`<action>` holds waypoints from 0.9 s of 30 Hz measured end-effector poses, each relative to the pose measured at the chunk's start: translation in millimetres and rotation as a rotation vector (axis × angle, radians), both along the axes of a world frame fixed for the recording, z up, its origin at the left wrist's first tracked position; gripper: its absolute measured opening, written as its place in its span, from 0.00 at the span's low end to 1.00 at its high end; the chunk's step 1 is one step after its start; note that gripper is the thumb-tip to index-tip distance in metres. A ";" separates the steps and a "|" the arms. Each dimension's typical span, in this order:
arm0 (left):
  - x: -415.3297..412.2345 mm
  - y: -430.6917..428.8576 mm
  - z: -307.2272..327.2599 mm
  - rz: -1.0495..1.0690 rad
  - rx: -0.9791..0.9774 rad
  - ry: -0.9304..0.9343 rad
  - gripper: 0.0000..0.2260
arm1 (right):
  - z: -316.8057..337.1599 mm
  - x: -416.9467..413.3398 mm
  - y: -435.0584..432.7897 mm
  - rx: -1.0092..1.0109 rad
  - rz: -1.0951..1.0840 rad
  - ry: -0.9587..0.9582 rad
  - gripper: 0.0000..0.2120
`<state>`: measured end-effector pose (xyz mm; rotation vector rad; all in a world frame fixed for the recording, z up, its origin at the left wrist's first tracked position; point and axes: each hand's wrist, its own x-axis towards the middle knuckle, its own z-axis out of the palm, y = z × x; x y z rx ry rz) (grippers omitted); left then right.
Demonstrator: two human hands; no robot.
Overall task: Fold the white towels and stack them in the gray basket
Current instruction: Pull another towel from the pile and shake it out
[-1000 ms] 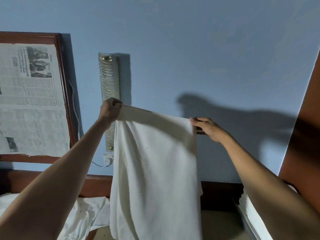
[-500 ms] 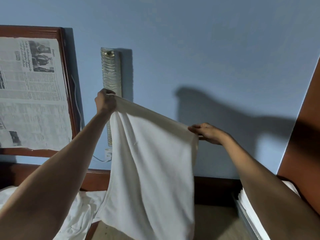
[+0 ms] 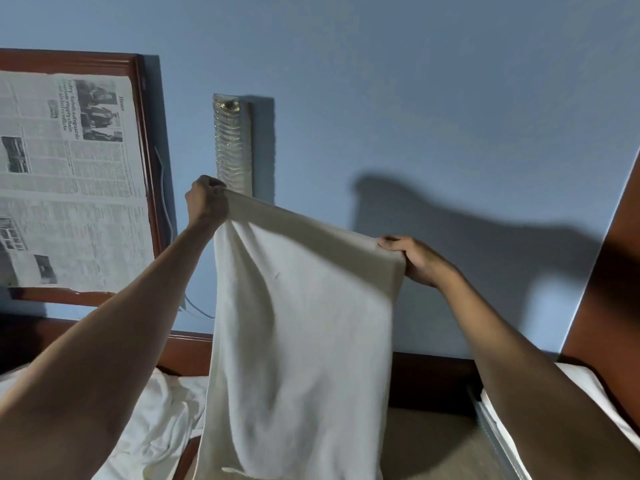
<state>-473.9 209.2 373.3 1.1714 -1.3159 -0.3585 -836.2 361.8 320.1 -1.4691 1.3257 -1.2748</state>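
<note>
Up in front of the blue wall (image 3: 415, 81) you've got one white towel (image 3: 301, 323) held in the air and hanging lengthwise. It isn't folded yet.

- Your left hand (image 3: 207, 202) is clenched in a fist round the towel's top left corner. It's the higher hand.
- Your right hand (image 3: 414, 259) grips the top right corner with its fingers curled over the edge, and it sits lower. The top edge slopes down to your right.
- The towel is taut along the top, with a few soft vertical creases under the left hand. Its bottom end runs out of frame, so I can't tell if it touches anything below.

Around it:
- A crumpled white heap (image 3: 162, 420) lies lower left, just beside the hanging towel and partly behind your left forearm.
- A folded white stack (image 3: 585, 386) sits lower right behind your right forearm, with a gray rim (image 3: 491, 434) along its near side. I can't tell if that rim is the basket.
- A beige surface (image 3: 426, 445) shows between the towel and the rim, and a dark wooden rail (image 3: 429, 375) runs along the wall's base.
- A glass wall lamp (image 3: 230, 143) stands upright behind the left hand, and the towel hides its lower end.
- A newspaper in a wooden frame (image 3: 69, 174) is on the far left, with a thin cable (image 3: 166, 209) beside it.
- A brown wooden panel (image 3: 620, 271) fills the right edge.
</note>
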 end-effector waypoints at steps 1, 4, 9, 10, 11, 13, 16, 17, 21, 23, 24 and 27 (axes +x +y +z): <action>1.2 -0.3 -2.0 0.014 0.001 0.014 0.15 | 0.0 0.7 0.1 0.010 -0.021 0.046 0.17; 5.7 -0.1 -4.7 0.041 -0.022 0.026 0.16 | -3.4 1.8 3.3 0.038 -0.108 0.215 0.30; 19.3 -2.4 -21.3 0.126 -0.115 -0.001 0.16 | -9.4 -9.1 17.7 0.054 -0.156 0.347 0.28; 22.4 -3.9 -27.1 0.148 -0.127 -0.003 0.16 | -11.0 -14.5 20.2 0.044 -0.180 0.344 0.29; 25.5 -5.5 -33.1 0.165 -0.126 0.005 0.16 | -12.3 -19.5 23.4 0.037 -0.200 0.347 0.29; 32.8 -6.5 -44.3 0.192 -0.108 0.028 0.17 | -14.2 -29.6 28.1 0.046 -0.239 0.362 0.34; 45.2 -5.0 -57.7 0.239 -0.079 0.049 0.18 | -16.8 -42.4 36.4 0.055 -0.320 0.375 0.41; 49.4 -4.3 -61.4 0.253 -0.070 0.051 0.18 | -17.4 -46.5 39.4 0.063 -0.339 0.385 0.41; 64.2 0.3 -69.6 0.316 -0.049 0.114 0.19 | -15.0 -50.6 54.7 0.082 -0.424 0.478 0.30; 70.2 2.3 -70.2 0.334 -0.036 0.134 0.19 | -14.2 -54.2 56.9 0.107 -0.475 0.574 0.31; 73.2 3.6 -69.5 0.340 -0.034 0.145 0.20 | -13.8 -56.8 57.1 0.119 -0.493 0.650 0.34; 83.4 8.3 -66.3 0.365 -0.023 0.199 0.20 | -15.1 -63.7 62.5 0.148 -0.514 0.890 0.37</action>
